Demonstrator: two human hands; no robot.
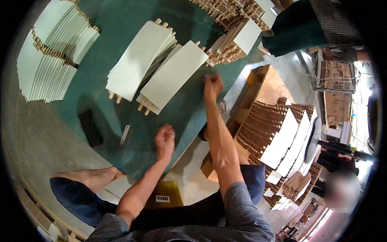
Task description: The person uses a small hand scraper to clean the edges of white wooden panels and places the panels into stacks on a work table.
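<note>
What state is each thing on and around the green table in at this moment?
Left hand: loosely curled, empty, above the table edge.
Right hand: outstretched, fingertips by the nearest panel's corner; grip unclear.
Nearest white panel: flat, wooden pegs protruding at both ends.
Second panel stack: flat, fanned unevenly.
Far-left panel stacks: fanned in a curve.
Black block: flat on the green table.
Small metal strip: lying loose.
Floor-side stacks: piled.

Matt dark-green table top (121, 24), smooth; pale matt paper fan panels (173, 76) on bare light wooden sticks (143, 107); small shiny metal blade (125, 134); matt black block (90, 128).
</note>
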